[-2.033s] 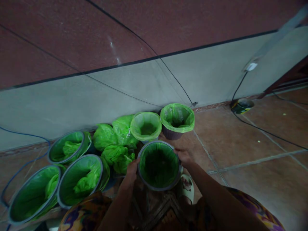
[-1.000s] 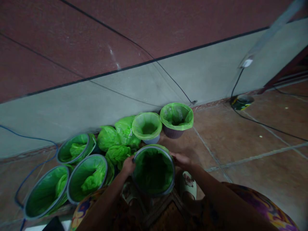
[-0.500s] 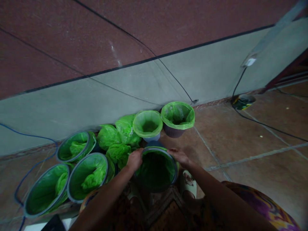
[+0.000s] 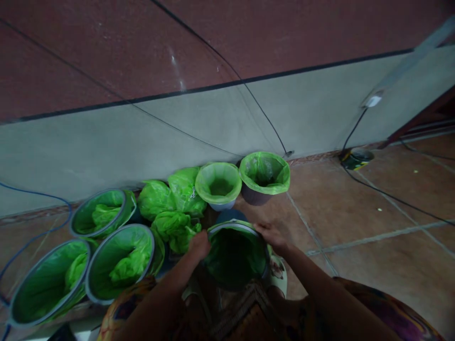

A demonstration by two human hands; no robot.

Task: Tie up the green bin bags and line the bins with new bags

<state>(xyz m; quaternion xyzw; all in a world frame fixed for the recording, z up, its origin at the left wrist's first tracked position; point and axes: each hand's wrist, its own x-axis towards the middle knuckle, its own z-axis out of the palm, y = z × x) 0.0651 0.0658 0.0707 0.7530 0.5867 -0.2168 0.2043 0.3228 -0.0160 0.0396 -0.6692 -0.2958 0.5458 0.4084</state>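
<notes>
A round bin point(image 4: 234, 255) lined with a green plastic bag sits tilted in front of me, its grey rim ring lifted on the far side. My left hand point(image 4: 199, 245) is closed on the bin's left rim. My right hand point(image 4: 272, 236) grips the right rim, fingers curled over the edge. Two smaller bins with green liners folded over their rims, one pale point(image 4: 218, 183) and one dark point(image 4: 265, 174), stand just beyond against the wall.
Three larger lined bins point(image 4: 119, 263) lie tilted at the left, with bunched green bags point(image 4: 170, 203) between them and the small bins. Cables run along the grey wall point(image 4: 106, 142) and the tiled floor point(image 4: 355, 208). A blue cable point(image 4: 21, 189) loops at the far left.
The bin has tipped away from me and its grey rim ring has risen at the far edge. Both hands shifted along the rim while staying on it.
</notes>
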